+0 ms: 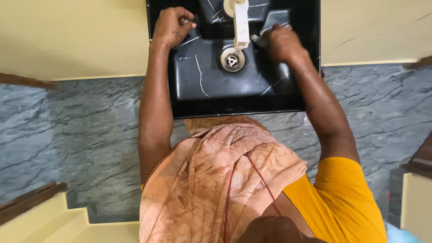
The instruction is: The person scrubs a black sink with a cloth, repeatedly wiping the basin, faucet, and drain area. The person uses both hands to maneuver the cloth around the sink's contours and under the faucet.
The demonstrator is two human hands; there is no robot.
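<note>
Inside black basin (211, 90): drain (232, 59) bare; right hand (281, 44) clamped on cloth (261, 39); left hand (172, 26) fisted on rim.

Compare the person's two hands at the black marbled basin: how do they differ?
The left hand is a closed fist resting on the rim of the black marbled sink basin; the right hand reaches inside it. The left hand shows nothing held; the right hand presses a small grey cloth near the white tap. Both are bare.
</note>
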